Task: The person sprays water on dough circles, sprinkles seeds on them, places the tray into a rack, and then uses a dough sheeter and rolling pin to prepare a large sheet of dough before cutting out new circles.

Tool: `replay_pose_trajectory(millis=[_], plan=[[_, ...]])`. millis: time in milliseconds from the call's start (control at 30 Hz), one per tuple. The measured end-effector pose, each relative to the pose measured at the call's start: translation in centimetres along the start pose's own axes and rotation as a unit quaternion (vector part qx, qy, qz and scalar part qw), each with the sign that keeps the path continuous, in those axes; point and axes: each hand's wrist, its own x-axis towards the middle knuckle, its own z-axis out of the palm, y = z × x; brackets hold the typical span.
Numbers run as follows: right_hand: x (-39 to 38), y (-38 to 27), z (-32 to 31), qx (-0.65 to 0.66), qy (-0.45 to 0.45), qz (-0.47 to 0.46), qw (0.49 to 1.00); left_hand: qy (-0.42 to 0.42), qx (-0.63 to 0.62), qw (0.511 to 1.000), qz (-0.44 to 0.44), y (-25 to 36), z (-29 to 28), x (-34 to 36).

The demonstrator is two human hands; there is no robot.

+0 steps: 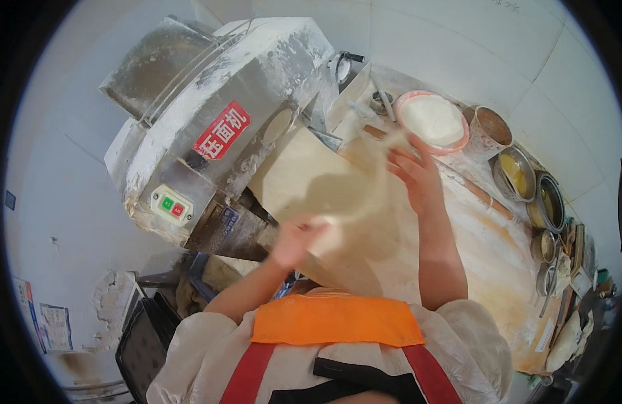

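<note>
pale dough [330, 236] extends above the desk [482, 246], floured presumably against sticking; the left hand [297, 242] pinches its near end, likely for support; the blurred right hand's [416, 174] grip cannot be determined.

Bright light casts soft shadows toward the surface's [489, 269] left edge; the hands [299, 241] [416, 176] blur, and straight lines bend near the dark rim.

Cream dough [364, 205], pink-rimmed bowl [465, 135], white flour [428, 120], orange cloth [338, 320], red straps [247, 377]
</note>
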Motion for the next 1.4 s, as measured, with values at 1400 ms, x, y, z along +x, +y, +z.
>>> replay_pose_trajectory(millis=[1400], plan=[[-0.4,12.2,-13.0,-0.667,0.118,0.116,0.727,0.181,0.111,0.943,-0.256,-10.0,-0.5,6.8]])
